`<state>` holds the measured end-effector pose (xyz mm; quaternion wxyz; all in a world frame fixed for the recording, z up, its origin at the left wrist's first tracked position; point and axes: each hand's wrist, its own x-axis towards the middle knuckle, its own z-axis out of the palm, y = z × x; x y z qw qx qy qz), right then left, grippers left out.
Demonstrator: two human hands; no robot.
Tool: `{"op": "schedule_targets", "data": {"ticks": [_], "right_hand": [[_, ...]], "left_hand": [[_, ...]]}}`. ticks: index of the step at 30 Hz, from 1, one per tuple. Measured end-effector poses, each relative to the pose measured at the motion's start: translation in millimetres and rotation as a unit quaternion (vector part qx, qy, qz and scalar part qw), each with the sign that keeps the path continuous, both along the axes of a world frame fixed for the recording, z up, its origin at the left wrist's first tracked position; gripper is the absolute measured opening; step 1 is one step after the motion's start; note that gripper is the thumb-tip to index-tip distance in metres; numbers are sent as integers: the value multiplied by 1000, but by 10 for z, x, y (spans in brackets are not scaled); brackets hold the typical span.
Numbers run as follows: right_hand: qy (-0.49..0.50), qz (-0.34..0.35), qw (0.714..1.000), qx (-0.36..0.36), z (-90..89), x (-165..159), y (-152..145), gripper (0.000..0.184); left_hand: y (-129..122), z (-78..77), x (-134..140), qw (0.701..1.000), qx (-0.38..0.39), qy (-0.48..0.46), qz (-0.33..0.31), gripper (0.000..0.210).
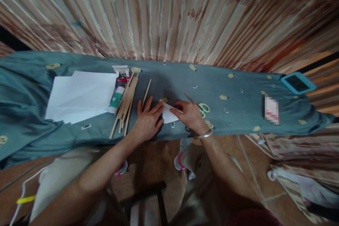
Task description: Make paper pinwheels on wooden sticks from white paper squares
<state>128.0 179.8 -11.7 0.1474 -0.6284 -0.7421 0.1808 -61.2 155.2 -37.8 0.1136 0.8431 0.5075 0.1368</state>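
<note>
A small folded piece of white paper (168, 113) lies on the cloth-covered table between my two hands. My left hand (148, 122) rests with its fingers spread, the fingertips against the paper's left edge. On the other side, my right hand (192, 114) has its thumb over the paper and the fingers curled behind it, gripping its right part. A bracelet circles the right wrist. Just beyond the left fingers lies a single wooden stick (147, 91). Scissors with light green handles (203, 109) lie right behind my right hand, which partly covers them.
Left of my hands lie a bundle of wooden sticks (128, 100), a green and white glue stick (116, 99), an opened small box (122, 74) and white paper sheets (84, 95). At the right are a blurred packet (271, 110) and a blue-framed tablet (298, 83). A curtain (169, 17) hangs behind.
</note>
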Motion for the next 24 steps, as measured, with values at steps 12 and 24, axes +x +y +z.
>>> {"op": "schedule_targets", "data": {"ticks": [12, 24], "right_hand": [[586, -96, 790, -154, 58, -51, 15, 30], [601, -95, 774, -171, 121, -155, -29, 30]], "left_hand": [[4, 215, -90, 859, -172, -468, 118, 45], [-55, 386, -23, 715, -367, -578, 141, 30]]}}
